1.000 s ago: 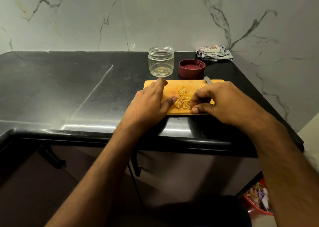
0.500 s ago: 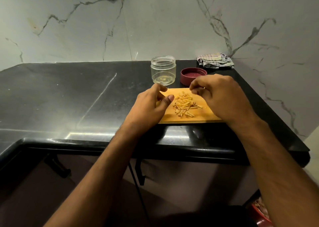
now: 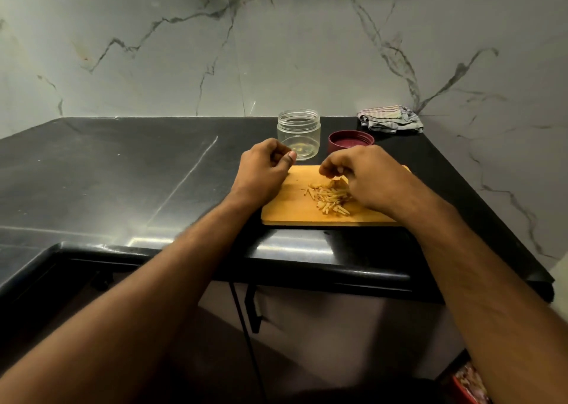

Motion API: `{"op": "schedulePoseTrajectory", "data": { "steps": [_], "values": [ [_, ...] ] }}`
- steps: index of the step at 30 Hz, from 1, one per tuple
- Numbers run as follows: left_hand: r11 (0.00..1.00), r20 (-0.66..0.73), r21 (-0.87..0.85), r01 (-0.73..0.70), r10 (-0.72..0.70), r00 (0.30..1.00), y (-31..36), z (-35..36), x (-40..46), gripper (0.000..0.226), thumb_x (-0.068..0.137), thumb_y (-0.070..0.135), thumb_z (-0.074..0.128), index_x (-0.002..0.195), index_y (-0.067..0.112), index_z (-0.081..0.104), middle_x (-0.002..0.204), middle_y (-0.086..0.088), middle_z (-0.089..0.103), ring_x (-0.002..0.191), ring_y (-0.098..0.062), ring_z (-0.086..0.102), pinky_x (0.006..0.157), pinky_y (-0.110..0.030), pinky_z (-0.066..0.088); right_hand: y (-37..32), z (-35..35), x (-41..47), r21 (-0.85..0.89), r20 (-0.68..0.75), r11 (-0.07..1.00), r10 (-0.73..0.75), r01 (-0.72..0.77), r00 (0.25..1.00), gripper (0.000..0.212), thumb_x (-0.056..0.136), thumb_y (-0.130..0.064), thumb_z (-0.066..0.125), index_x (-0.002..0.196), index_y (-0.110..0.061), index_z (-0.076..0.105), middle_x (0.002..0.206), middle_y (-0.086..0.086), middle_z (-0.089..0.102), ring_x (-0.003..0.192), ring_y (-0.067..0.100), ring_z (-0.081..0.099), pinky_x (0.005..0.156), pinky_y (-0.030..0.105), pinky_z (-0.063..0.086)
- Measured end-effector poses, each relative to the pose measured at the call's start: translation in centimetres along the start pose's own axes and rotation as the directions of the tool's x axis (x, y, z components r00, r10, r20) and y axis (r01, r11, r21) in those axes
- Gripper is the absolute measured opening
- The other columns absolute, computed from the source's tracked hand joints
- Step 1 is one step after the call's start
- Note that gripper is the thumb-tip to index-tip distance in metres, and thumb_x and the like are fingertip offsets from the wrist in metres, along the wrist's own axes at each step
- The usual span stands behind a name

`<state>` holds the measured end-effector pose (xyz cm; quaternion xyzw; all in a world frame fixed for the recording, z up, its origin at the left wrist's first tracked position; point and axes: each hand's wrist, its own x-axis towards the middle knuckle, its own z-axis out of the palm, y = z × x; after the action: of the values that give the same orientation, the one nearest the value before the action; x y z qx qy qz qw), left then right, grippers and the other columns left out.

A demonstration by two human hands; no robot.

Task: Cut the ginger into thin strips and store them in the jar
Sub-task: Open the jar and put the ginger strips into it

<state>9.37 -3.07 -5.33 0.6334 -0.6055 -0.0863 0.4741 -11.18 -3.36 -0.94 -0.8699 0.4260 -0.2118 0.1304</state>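
Ginger strips (image 3: pixel 330 199): I see pale yellow-tan, under my right hand (image 3: pixel 365 177).
Cutting board (image 3: pixel 295 213): plain orange-tan, between both hands.
Jar (image 3: pixel 298 134): clear, beyond my left hand (image 3: pixel 261 173).
Lid (image 3: pixel 350 140): dark maroon, beyond the right hand.
Cloth (image 3: pixel 390 118): grey and white checks, far right of the hands.
Tabletop (image 3: pixel 123 170): glossy black.
Wall (image 3: pixel 292 50): pale grey marble, dark veins.

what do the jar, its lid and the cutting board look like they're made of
Jar: clear glass or plastic, the look leaves it open; you can see through its walls, and its neck is threaded.
Lid: probably plastic, matte dark red and opaque.
Cutting board: looks like wood or bamboo, with an even yellow-tan matte face; grain is too faint to confirm.
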Motion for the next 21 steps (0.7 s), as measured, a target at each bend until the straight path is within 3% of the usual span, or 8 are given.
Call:
{"op": "schedulePoseTrajectory", "data": {
  "steps": [3, 5, 7, 9, 15, 18, 21],
  "values": [
    [0.998, -0.077, -0.059, 0.005, -0.01, 0.997, -0.4, 0.7, 1.5, 0.029, 0.094, 0.036, 0.068, 0.112, 0.014, 0.067, 0.092, 0.004, 0.069, 0.084, -0.006, 0.065, 0.071, -0.018, 0.053, 0.4, -0.2, 0.1, 0.006, -0.084, 0.999, -0.032, 0.032, 0.996, 0.03, 0.093, -0.011, 0.06, 0.113, -0.032, 0.066, 0.118, -0.01, 0.062, 0.106, 0.006, 0.056, 0.091, 0.028, 0.049],
    [0.995, -0.077, -0.096, 0.027, -0.034, 0.996, -0.5, 1.2, 2.5, 0.044, 0.092, 0.041, 0.07, 0.124, 0.012, 0.059, 0.103, 0.001, 0.065, 0.092, -0.008, 0.062, 0.078, -0.02, 0.054, 0.7, -0.5, 0.2, 0.055, 0.116, 0.998, -0.017, 0.011, 0.993, 0.041, 0.092, -0.034, 0.06, 0.132, -0.036, 0.052, 0.134, -0.009, 0.053, 0.118, 0.01, 0.05, 0.096, 0.032, 0.045],
    [0.994, -0.028, -0.09, 0.059, -0.062, 0.998, -0.9, 1.8, 3.5, 0.063, 0.087, 0.047, 0.074, 0.134, 0.013, 0.049, 0.117, -0.002, 0.058, 0.104, -0.012, 0.058, 0.087, -0.025, 0.053, 0.8, -0.5, 0.3, 0.032, 0.35, 0.999, -0.005, -0.007, 0.937, 0.063, 0.086, -0.052, 0.059, 0.143, -0.043, 0.034, 0.148, -0.01, 0.037, 0.13, 0.012, 0.04, 0.105, 0.038, 0.039],
    [0.995, -0.014, -0.062, 0.08, -0.081, 0.997, -1.6, 2.3, 4.6, 0.078, 0.081, 0.054, 0.077, 0.139, 0.014, 0.043, 0.126, -0.003, 0.053, 0.112, -0.015, 0.055, 0.095, -0.03, 0.053, 0.5, 0.1, 0.4, 0.05, 0.416, 0.997, -0.07, 0.054, 0.907, 0.063, 0.085, -0.054, 0.06, 0.142, -0.044, 0.035, 0.15, -0.012, 0.032, 0.131, 0.011, 0.037, 0.107, 0.034, 0.035],
    [0.989, 0.037, -0.069, 0.133, -0.131, 0.991, -3.1, 3.2, 6.9, 0.114, 0.063, 0.073, 0.078, 0.148, 0.018, 0.026, 0.142, -0.009, 0.044, 0.127, -0.024, 0.05, 0.106, -0.042, 0.049, 0.6, 1.4, 1.9, 0.062, 0.24, 0.98, -0.197, 0.187, 0.951, 0.016, 0.091, -0.03, 0.063, 0.106, -0.036, 0.066, 0.111, -0.016, 0.05, 0.105, 0.005, 0.051, 0.087, 0.024, 0.046],
    [0.979, 0.083, -0.141, 0.15, -0.139, 0.987, -3.2, 3.6, 7.8, 0.125, 0.053, 0.078, 0.081, 0.149, 0.025, 0.022, 0.142, -0.009, 0.048, 0.13, -0.024, 0.05, 0.107, -0.043, 0.048, 1.5, 0.8, 2.1, 0.065, 0.149, 0.983, -0.178, 0.17, 0.973, 0.011, 0.09, -0.032, 0.063, 0.1, -0.034, 0.069, 0.107, -0.02, 0.052, 0.102, 0.003, 0.052, 0.087, 0.026, 0.048],
    [0.96, 0.144, -0.226, 0.168, -0.138, 0.98, -3.1, 3.8, 8.6, 0.124, 0.061, 0.055, 0.09, 0.153, 0.02, 0.015, 0.144, -0.008, 0.048, 0.134, -0.023, 0.047, 0.113, -0.04, 0.043, 2.3, 0.0, 1.7, 0.154, 0.218, 0.983, -0.127, 0.095, 0.968, 0.027, 0.086, -0.048, 0.062, 0.112, -0.041, 0.064, 0.12, -0.022, 0.049, 0.112, 0.001, 0.048, 0.093, 0.031, 0.046]
  ]
}}
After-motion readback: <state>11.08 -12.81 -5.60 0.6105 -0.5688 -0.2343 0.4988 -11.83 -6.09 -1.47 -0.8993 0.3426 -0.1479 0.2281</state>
